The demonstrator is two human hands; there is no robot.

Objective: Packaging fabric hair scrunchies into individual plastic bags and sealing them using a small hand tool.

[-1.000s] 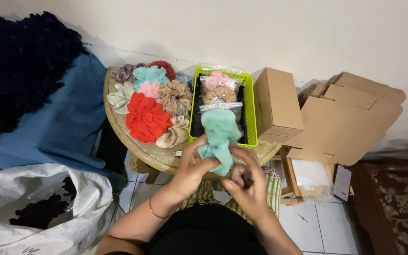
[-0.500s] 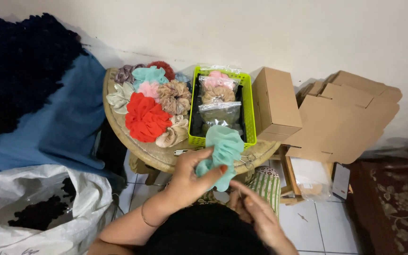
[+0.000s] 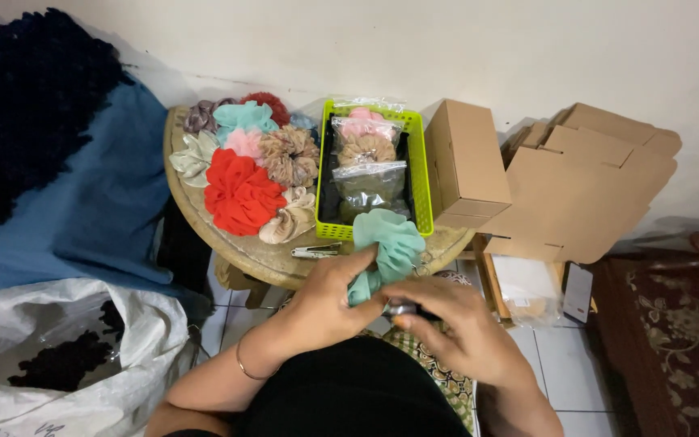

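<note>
We see a green basket (image 3: 422, 174) of bagged scrunchies on the round desk (image 3: 236, 247). Beside it stands a closed cardboard box (image 3: 467, 162). A white sack (image 3: 74, 348) lies below.

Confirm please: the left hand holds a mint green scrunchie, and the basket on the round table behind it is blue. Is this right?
Not quite. The basket is lime green, not blue, as the head view shows. The rest holds: the left hand holds a mint green scrunchie, and the basket stands on the round table behind it.
</note>
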